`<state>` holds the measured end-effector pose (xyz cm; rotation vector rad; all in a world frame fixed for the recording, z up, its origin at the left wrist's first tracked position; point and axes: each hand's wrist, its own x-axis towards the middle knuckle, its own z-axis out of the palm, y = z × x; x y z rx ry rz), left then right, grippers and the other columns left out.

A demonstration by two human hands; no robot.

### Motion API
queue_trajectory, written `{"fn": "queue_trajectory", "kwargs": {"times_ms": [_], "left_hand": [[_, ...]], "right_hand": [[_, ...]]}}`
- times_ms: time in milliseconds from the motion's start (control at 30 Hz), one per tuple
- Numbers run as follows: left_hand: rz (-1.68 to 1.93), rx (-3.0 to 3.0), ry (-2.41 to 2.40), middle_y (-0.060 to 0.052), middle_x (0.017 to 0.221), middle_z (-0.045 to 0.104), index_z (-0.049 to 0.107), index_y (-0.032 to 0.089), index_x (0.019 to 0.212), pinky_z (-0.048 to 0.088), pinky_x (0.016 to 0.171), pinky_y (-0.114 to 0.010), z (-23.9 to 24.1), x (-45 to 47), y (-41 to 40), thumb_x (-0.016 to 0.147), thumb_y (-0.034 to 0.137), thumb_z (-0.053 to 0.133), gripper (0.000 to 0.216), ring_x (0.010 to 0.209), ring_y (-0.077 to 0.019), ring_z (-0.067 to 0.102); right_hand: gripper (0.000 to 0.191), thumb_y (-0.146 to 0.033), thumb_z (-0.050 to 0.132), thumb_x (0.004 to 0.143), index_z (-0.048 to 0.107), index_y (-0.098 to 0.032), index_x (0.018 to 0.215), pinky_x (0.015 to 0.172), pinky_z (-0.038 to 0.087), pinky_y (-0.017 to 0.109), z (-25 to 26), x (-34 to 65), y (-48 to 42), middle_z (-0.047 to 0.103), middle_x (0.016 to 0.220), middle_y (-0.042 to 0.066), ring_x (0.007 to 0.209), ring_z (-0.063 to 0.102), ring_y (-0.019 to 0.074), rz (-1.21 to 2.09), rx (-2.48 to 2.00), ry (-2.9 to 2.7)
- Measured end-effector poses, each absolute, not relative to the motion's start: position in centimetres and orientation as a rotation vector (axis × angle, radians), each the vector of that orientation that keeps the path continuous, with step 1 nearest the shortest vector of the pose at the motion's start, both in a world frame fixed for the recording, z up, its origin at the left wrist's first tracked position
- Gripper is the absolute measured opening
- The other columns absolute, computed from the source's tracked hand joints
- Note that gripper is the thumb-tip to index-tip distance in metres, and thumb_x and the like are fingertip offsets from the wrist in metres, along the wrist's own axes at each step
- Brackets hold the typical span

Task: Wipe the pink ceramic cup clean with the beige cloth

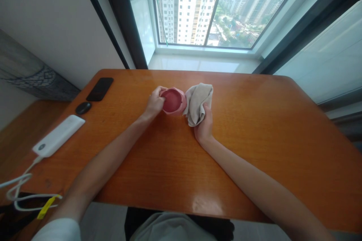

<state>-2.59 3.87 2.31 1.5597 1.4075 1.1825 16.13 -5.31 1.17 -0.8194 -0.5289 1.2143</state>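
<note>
A pink bowl-like container [173, 101] with an angular rim is tilted so that its dark pink inside faces me. My left hand [155, 102] grips its left side, thumb over the rim. Just right of it, my right hand [205, 124] is closed on a folded light grey cloth [195, 101], thumb on the cloth's front. The cloth's left edge meets or nearly meets the container's right side; I cannot tell if they touch. Both are over the far middle of the brown wooden table [254, 139]. The fingers behind the container and the cloth are hidden.
On the table's left side lie a black phone [100, 89], a black computer mouse [83, 108] and a white power strip [59, 135]. A white cable [21, 192] with a yellow tag [46, 207] runs at the near left corner. Beyond the far edge is a window [209, 7].
</note>
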Motion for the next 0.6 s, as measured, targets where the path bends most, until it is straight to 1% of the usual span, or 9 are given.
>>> {"fn": "queue_trajectory", "kwargs": {"times_ms": [67,167,233,267,333,400,433,533,600], "left_hand": [[1.118,1.46,1.294,-0.007,0.108,0.08,0.065,0.019,0.111,0.066,0.082,-0.036,2.0,-0.9,2.7,0.075,0.013,0.055,0.038,0.099,-0.0234,0.076],[1.046,1.488,1.109,-0.009,0.131,0.077,0.063,0.022,0.126,0.067,0.077,-0.032,2.5,1.2,0.1,0.084,0.015,0.052,0.044,0.101,-0.0214,0.077],[0.984,1.555,1.055,-0.01,0.142,0.072,0.058,0.025,0.14,0.066,0.067,-0.031,2.8,2.0,-1.4,0.093,0.022,0.053,0.048,0.094,-0.021,0.076],[0.958,1.605,1.03,-0.011,0.145,0.071,0.056,0.026,0.145,0.067,0.069,-0.033,2.9,2.1,-1.9,0.095,0.027,0.056,0.049,0.097,-0.0224,0.077],[0.921,1.731,0.981,-0.015,0.153,0.066,0.051,0.026,0.153,0.07,0.087,-0.041,2.8,2.1,-2.5,0.097,0.039,0.067,0.059,0.116,-0.0284,0.076],[0.878,1.844,0.935,-0.018,0.161,0.06,0.046,0.024,0.16,0.063,0.112,-0.05,2.6,1.7,-2.4,0.092,0.05,0.081,0.08,0.14,-0.0349,0.067],[0.85,1.886,0.914,-0.019,0.165,0.056,0.043,0.024,0.164,0.058,0.12,-0.053,2.6,1.5,-2.2,0.088,0.054,0.087,0.093,0.147,-0.037,0.062],[0.761,1.999,0.864,-0.02,0.171,0.05,0.034,0.025,0.171,0.05,0.128,-0.056,2.4,0.8,-1.5,0.072,0.057,0.101,0.124,0.155,-0.0402,0.055],[0.753,2.089,0.894,-0.019,0.17,0.051,0.035,0.027,0.171,0.046,0.13,-0.057,2.5,0.5,-1.2,0.068,0.056,0.103,0.127,0.155,-0.0408,0.055]], "right_hand": [[0.025,-0.051,0.069,0.098,0.074,-0.027,0.094,0.076,0.057,0.025,1.1,16.3,-5.7,0.074,0.084,-0.004,0.086,0.07,0.0164,1.101,-0.878,-0.619],[0.016,-0.043,0.071,0.099,0.075,-0.029,0.092,0.074,0.054,0.025,0.9,16.9,-5.7,0.072,0.083,-0.005,0.084,0.066,0.0165,1.005,-0.926,-0.664],[0.014,-0.042,0.07,0.1,0.074,-0.031,0.093,0.072,0.052,0.025,0.8,17.5,-5.2,0.07,0.082,-0.006,0.084,0.065,0.016,1.002,-0.944,-0.64],[0.015,-0.042,0.069,0.101,0.074,-0.031,0.091,0.071,0.051,0.025,0.8,17.7,-5.0,0.069,0.08,-0.006,0.083,0.064,0.0158,1.002,-0.956,-0.628],[0.019,-0.04,0.068,0.102,0.073,-0.031,0.087,0.067,0.048,0.024,0.7,18.2,-4.4,0.068,0.077,-0.006,0.08,0.061,0.0158,0.977,-0.971,-0.625],[0.022,-0.035,0.067,0.104,0.074,-0.03,0.084,0.066,0.047,0.024,0.6,18.5,-4.1,0.068,0.076,-0.006,0.077,0.059,0.0157,0.936,-0.97,-0.641],[0.023,-0.034,0.067,0.104,0.074,-0.029,0.084,0.066,0.046,0.023,0.6,18.6,-4.0,0.068,0.076,-0.007,0.077,0.058,0.0155,0.924,-0.966,-0.648],[0.024,-0.036,0.066,0.106,0.076,-0.03,0.085,0.067,0.045,0.024,0.6,18.7,-3.9,0.068,0.075,-0.008,0.075,0.056,0.015,0.916,-0.99,-0.665],[0.026,-0.038,0.066,0.106,0.075,-0.029,0.083,0.068,0.044,0.024,0.8,18.7,-3.9,0.067,0.074,-0.008,0.074,0.055,0.0146,0.884,-1.051,-0.692]]}}
